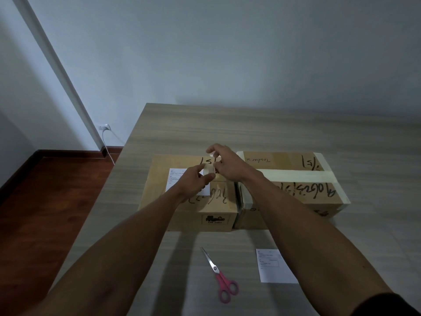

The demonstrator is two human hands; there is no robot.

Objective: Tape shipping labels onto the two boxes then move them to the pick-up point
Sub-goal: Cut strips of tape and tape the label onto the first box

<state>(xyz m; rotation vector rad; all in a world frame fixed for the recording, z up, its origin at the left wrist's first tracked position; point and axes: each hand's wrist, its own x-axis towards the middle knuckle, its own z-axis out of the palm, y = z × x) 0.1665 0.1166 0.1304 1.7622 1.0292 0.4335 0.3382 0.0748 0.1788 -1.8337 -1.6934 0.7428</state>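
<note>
Tape strip [208, 173]: pinched between left hand [193, 182] and right hand [225, 166], over left box [191, 201]
Label [176, 179]: lying on that box; edge should be overlapped, tape kept taut, pressed flat
Second label [275, 265]: left on table [250, 124]

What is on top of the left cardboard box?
A white shipping label lies on the left box, near black handwriting. Both hands hold a strip of tape above it; the left hand covers the label's right part.
</note>
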